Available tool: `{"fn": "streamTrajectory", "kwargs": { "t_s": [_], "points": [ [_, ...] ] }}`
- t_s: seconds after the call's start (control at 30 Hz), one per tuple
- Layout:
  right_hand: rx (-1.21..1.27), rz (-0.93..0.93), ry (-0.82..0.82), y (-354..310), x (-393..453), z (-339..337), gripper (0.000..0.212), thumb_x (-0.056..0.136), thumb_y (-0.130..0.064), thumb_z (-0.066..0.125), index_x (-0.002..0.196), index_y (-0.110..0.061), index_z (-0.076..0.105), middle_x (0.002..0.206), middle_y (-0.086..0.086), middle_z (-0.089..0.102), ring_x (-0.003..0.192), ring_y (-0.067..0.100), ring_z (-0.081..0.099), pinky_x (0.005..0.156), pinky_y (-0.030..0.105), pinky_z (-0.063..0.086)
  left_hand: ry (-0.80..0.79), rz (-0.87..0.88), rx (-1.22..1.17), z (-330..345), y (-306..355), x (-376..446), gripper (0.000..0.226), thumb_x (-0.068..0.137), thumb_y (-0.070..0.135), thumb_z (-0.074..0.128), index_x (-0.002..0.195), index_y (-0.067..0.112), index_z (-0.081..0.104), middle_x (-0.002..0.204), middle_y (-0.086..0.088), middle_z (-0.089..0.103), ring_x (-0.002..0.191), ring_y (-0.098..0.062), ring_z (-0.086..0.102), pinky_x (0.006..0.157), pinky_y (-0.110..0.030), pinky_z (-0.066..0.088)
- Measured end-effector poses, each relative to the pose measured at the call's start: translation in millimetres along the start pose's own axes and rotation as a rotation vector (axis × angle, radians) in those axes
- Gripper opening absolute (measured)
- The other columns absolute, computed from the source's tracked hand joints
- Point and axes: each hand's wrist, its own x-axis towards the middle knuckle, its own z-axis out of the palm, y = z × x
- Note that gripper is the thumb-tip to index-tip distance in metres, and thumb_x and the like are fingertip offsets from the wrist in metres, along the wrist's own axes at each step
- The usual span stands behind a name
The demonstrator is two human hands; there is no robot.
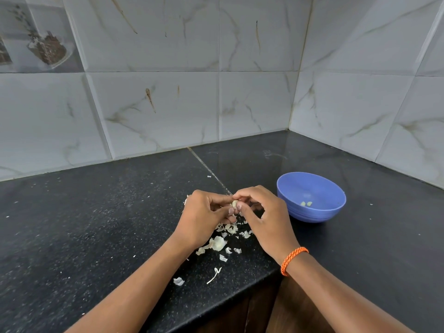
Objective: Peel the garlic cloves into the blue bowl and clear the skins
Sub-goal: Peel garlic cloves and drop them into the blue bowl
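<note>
A small pale garlic clove is pinched between the fingertips of both hands above the black counter. My left hand grips it from the left with curled fingers. From the right, my right hand pinches it with thumb and forefinger. Just to the right stands the blue bowl, holding two peeled cloves. Loose papery garlic skins lie scattered on the counter under and in front of my hands.
The black granite counter runs into a corner of tiled walls behind and to the right. Its front edge drops off just below the skins. An orange band circles my right wrist.
</note>
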Motion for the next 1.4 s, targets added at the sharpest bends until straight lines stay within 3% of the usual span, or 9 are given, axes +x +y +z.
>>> {"fn": "streamTrajectory", "kwargs": {
  "t_s": [0.1,0.23,0.4,0.5,0.67,0.83,0.97,1.1,1.4],
  "points": [
    [0.035,0.049,0.015,1.2,0.1,-0.5,0.018,0.098,-0.007,0.074,0.103,-0.024,0.078,0.100,-0.014,0.075,0.098,0.013,0.073,0.081,0.027,0.059,0.014,-0.020,-0.054,0.4,3.1,-1.9,0.020,0.097,0.000,0.076,0.114,0.009,0.083,0.090,-0.008,0.084,0.083,-0.027,0.082,0.080,-0.034,0.068],
    [0.089,0.093,0.025,1.3,0.2,-1.8,0.018,0.097,-0.004,0.073,0.099,-0.021,0.080,0.095,-0.014,0.078,0.095,0.011,0.074,0.079,0.018,0.056,0.035,-0.021,-0.057,0.8,4.4,-2.1,0.015,0.096,0.001,0.078,0.109,0.007,0.084,0.086,-0.010,0.083,0.081,-0.029,0.082,0.076,-0.034,0.068],
    [0.096,0.097,0.040,0.0,-0.6,0.1,0.020,0.096,-0.005,0.076,0.105,-0.023,0.079,0.095,-0.015,0.077,0.093,0.009,0.073,0.077,0.016,0.056,0.065,-0.028,-0.074,2.1,3.4,-1.0,0.009,0.096,0.005,0.079,0.103,0.006,0.085,0.083,-0.012,0.082,0.078,-0.029,0.082,0.076,-0.040,0.069],
    [0.152,0.116,0.077,-1.0,-0.2,-0.9,0.025,0.095,-0.004,0.076,0.108,-0.025,0.078,0.092,-0.015,0.076,0.089,0.011,0.072,0.074,0.016,0.056,0.061,-0.032,-0.108,2.7,3.7,-1.3,0.009,0.097,0.003,0.078,0.104,0.005,0.084,0.084,-0.014,0.082,0.079,-0.031,0.082,0.073,-0.033,0.068],
    [0.222,0.138,0.096,3.5,1.7,-1.3,0.028,0.098,-0.004,0.071,0.113,-0.027,0.077,0.092,-0.006,0.076,0.088,0.017,0.072,0.076,0.029,0.061,0.047,-0.031,-0.164,3.5,5.7,-2.1,0.010,0.097,0.001,0.078,0.105,0.004,0.083,0.086,-0.018,0.081,0.081,-0.033,0.082,0.072,-0.031,0.067],
    [0.212,0.155,0.084,5.4,0.8,0.5,0.030,0.110,-0.008,0.053,0.117,-0.027,0.075,0.086,-0.002,0.074,0.081,0.019,0.069,0.074,0.040,0.059,0.046,-0.028,-0.204,0.8,4.6,-1.2,0.011,0.096,0.001,0.078,0.106,0.005,0.083,0.088,-0.019,0.081,0.082,-0.036,0.081,0.074,-0.035,0.067],
    [0.135,0.124,0.083,2.5,0.4,0.2,0.030,0.101,-0.007,0.068,0.122,-0.028,0.072,0.092,-0.007,0.071,0.088,0.015,0.068,0.074,0.021,0.055,0.043,-0.030,-0.221,-0.2,7.1,-2.3,0.010,0.095,0.002,0.079,0.104,0.004,0.082,0.088,-0.020,0.081,0.081,-0.036,0.081,0.072,-0.034,0.066],
    [0.152,0.102,0.049,2.8,0.8,-1.1,0.041,0.095,0.001,0.072,0.124,-0.028,0.072,0.106,-0.006,0.068,0.095,0.017,0.067,0.075,0.019,0.054,0.048,-0.034,-0.236,-0.7,8.4,-2.5,0.010,0.094,0.002,0.081,0.104,0.003,0.081,0.088,-0.023,0.079,0.080,-0.035,0.080,0.075,-0.037,0.066],
    [0.146,0.084,0.022,-2.9,-2.0,-0.5,0.030,0.096,-0.007,0.077,0.120,-0.024,0.074,0.096,-0.012,0.077,0.096,0.009,0.072,0.079,0.012,0.053,0.064,-0.017,-0.229,-1.8,9.5,-3.8,0.016,0.088,0.007,0.087,0.100,-0.002,0.080,0.085,-0.024,0.080,0.079,-0.036,0.080,0.074,-0.035,0.068]
  ]
}}
